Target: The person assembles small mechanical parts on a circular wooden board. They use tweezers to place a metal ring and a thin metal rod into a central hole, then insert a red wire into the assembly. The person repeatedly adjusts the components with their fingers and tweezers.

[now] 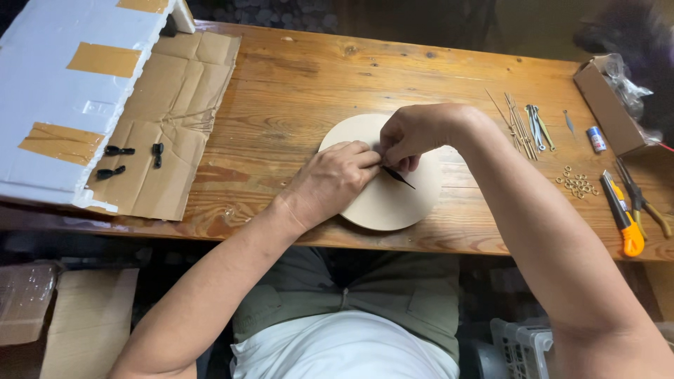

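A pale round wooden disc (393, 203) lies flat near the front edge of the wooden table (295, 84). My left hand (330, 179) rests on the disc's left part with its fingers curled toward the centre. My right hand (411, 133) reaches in from above and pinches at the disc's centre, where a thin black pointed hand (399, 177) sticks out to the lower right. Both hands' fingertips meet at that spot, hiding what lies under them.
Flattened cardboard (175, 119) with small black parts (119, 151) lies at left beside white foam (70, 91). At right are thin metal rods (523, 126), small brass rings (577, 184), an orange utility knife (623, 214), pliers (642, 196), a small battery (596, 139) and a cardboard box (607, 105).
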